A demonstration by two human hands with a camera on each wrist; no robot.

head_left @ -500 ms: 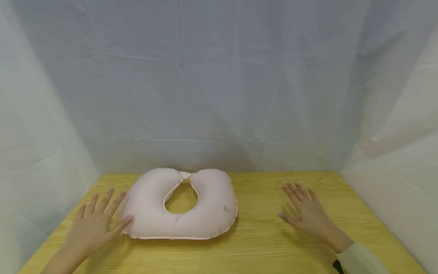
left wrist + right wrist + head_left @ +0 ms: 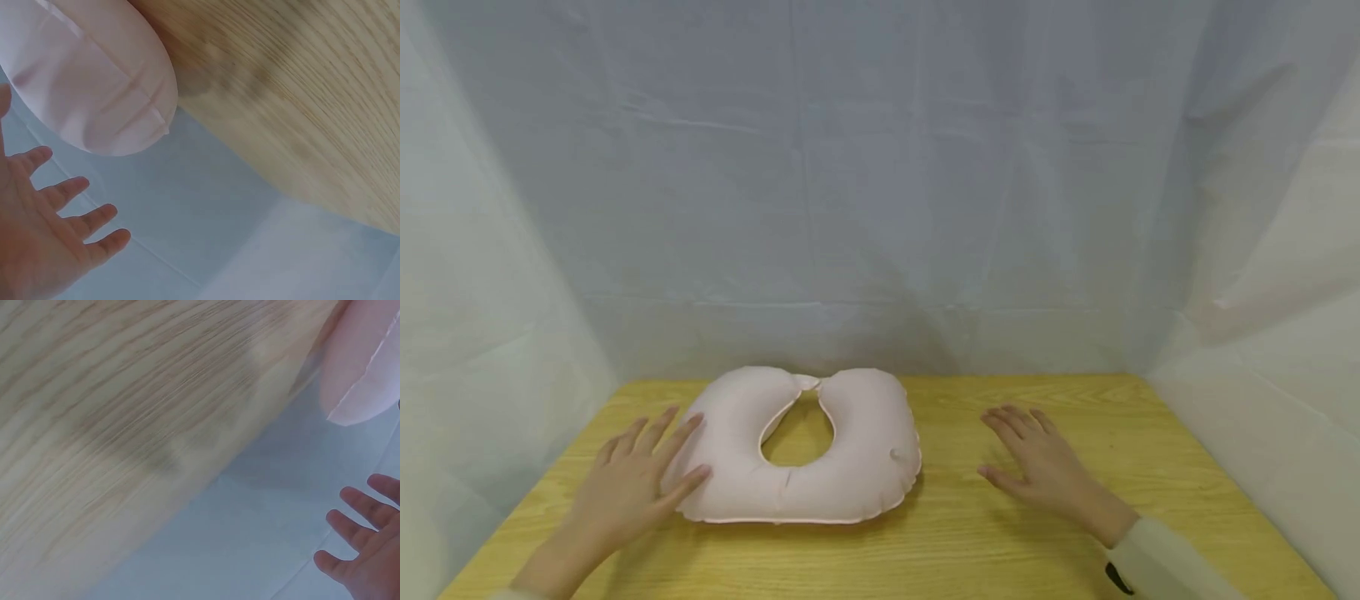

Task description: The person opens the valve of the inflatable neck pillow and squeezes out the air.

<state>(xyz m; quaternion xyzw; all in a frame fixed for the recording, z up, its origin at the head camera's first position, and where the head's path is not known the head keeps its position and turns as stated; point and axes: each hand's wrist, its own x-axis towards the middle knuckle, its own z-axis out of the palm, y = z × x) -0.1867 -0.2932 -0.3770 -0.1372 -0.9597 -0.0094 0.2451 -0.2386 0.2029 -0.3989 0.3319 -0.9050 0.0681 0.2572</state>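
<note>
Lying on one wooden table point(image 2: 865, 562) is one pink U-shaped pillow point(image 2: 790, 493); one left hand point(image 2: 627, 490) at its left side, contact unclear; one right hand point(image 2: 1048, 473) well apart to its right; both holding nothing, fingers extended.

A wood-grained surface point(image 2: 955, 533) is spreading beneath the fingers point(image 2: 1006, 432), creased grey sheeting point(image 2: 865, 183) is hanging beyond them, paler sheets point(image 2: 460, 250) are standing on either side of them, and soft shadows point(image 2: 1232, 112) are darkening the sheeting's folds
</note>
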